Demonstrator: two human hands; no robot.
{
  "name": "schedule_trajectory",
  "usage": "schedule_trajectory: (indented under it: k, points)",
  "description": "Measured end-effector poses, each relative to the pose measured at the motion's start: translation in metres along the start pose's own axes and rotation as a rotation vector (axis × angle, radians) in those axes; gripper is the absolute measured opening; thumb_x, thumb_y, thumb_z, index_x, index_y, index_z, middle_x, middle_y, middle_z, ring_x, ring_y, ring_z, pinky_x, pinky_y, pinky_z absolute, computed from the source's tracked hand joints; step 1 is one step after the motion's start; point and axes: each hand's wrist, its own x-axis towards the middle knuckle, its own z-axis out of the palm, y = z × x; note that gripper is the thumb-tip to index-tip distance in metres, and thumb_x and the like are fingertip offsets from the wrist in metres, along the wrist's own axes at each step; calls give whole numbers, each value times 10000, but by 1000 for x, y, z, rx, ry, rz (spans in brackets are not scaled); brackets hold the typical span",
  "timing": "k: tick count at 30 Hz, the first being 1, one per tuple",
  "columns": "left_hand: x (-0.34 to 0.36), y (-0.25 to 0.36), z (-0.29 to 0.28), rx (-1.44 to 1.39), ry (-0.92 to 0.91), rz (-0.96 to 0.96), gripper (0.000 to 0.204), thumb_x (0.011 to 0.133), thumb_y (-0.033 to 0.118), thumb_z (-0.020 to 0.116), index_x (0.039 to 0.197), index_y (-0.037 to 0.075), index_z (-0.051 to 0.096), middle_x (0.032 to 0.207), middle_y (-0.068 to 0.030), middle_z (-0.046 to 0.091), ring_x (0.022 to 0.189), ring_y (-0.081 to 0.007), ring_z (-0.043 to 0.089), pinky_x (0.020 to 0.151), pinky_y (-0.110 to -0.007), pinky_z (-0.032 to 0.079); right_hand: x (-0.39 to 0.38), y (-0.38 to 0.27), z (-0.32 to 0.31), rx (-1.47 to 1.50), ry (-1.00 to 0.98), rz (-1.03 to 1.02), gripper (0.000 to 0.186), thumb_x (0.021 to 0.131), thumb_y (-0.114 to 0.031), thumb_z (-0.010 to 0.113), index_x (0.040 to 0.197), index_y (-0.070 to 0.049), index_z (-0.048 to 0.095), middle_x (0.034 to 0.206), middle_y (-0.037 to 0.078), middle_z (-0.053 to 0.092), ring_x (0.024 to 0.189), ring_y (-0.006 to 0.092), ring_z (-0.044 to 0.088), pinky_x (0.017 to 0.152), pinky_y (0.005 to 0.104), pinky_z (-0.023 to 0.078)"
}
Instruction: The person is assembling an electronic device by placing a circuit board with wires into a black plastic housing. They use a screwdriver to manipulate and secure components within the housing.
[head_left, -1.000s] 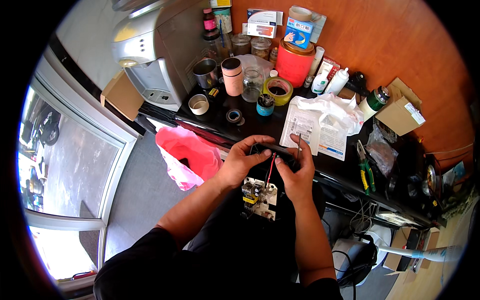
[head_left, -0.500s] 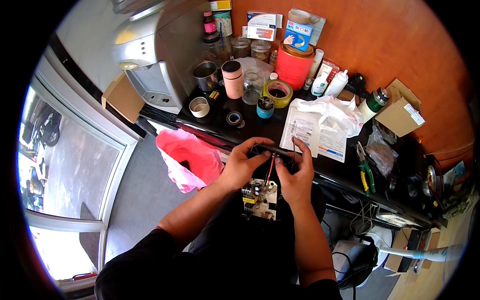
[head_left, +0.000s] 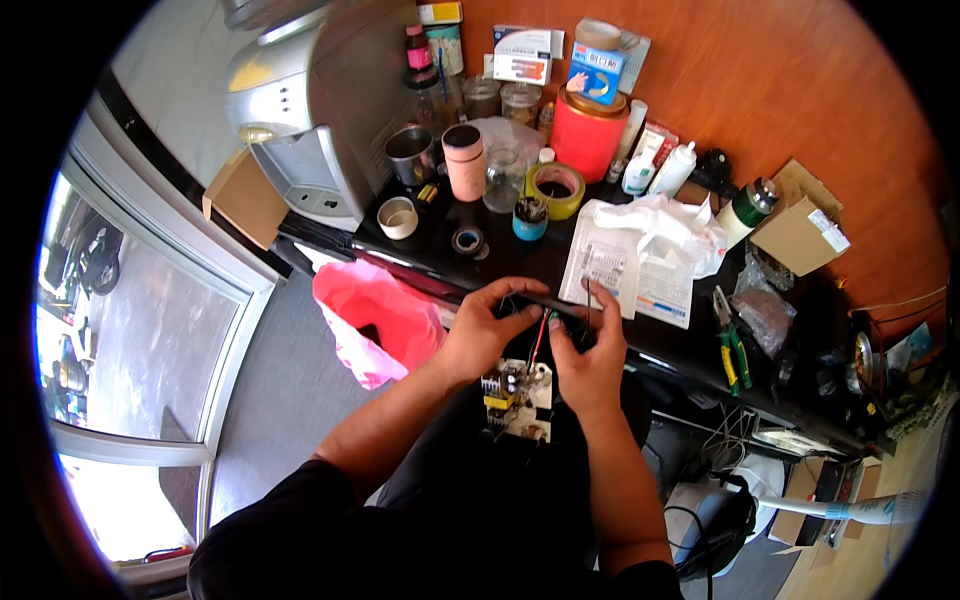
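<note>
Both my hands are closed round a dark plastic part [head_left: 548, 299], held above my lap near the counter's front edge. My left hand [head_left: 480, 330] grips its left end between thumb and fingers. At the other end, my right hand [head_left: 592, 362] pinches it, with the thumb near a small greenish bit. A thin dark rod [head_left: 590, 292] stands up between my right fingers; its kind is unclear. From the part, a red wire [head_left: 541, 338] runs down beside a dark one to a circuit board [head_left: 518, 402] on my lap. The board carries a yellow-wrapped component and several small parts.
Ahead is a black counter [head_left: 420, 255] with papers [head_left: 640, 270], a tape roll [head_left: 555, 190], a pink tumbler [head_left: 463, 165] and green-handled pliers [head_left: 733, 345]. A pink bag [head_left: 385, 330] stands on the floor at left. A water dispenser [head_left: 310, 130] is at the back left.
The dark part has tipped in my hands and shows its edge more, its inside less. A small greenish bit now shows by my right thumb. The board has barely shifted.
</note>
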Motion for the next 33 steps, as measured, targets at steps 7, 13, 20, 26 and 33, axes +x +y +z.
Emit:
schedule_trajectory:
  k: [7, 13, 20, 26, 33]
  points:
    - [-2, -3, 1, -34, 0, 54, 232, 947, 47, 669, 1177, 28, 653, 1071, -6, 662, 990, -70, 597, 876, -230, 495, -3, -2, 0, -11, -20, 28, 534, 844, -65, 730, 1338, -56, 526, 923, 115, 687, 821, 146, 651, 772, 286, 512]
    - [-3, 2, 4, -68, 8, 7, 234, 953, 46, 658, 1185, 23, 650, 1037, -14, 675, 941, -69, 605, 846, -230, 502, -3, 0, -1, 10, -40, -8, 553, 831, -49, 744, 1340, -59, 529, 925, 107, 687, 832, 141, 646, 785, 285, 509]
    - [-4, -1, 3, -77, 8, 6, 249, 958, 35, 644, 1207, 22, 636, 1052, -17, 683, 956, -70, 617, 865, -230, 505, -2, 3, -2, 19, -41, -42, 552, 823, -44, 745, 1337, -56, 545, 933, 97, 684, 848, 153, 659, 794, 286, 513]
    - [-3, 1, 5, -100, -2, 3, 262, 954, 21, 644, 1215, 24, 633, 1007, -25, 692, 893, -64, 635, 803, -217, 528, -4, 4, -2, 40, -23, 12, 536, 832, -36, 731, 1335, -51, 543, 942, 93, 690, 854, 153, 670, 785, 284, 520]
    - [-4, 2, 4, -76, 6, -6, 277, 944, 15, 652, 1220, 25, 638, 1025, -27, 686, 907, -69, 627, 813, -225, 525, -3, 2, -3, 18, -42, -11, 537, 831, -34, 735, 1333, -56, 547, 948, 95, 688, 855, 152, 665, 787, 282, 520]
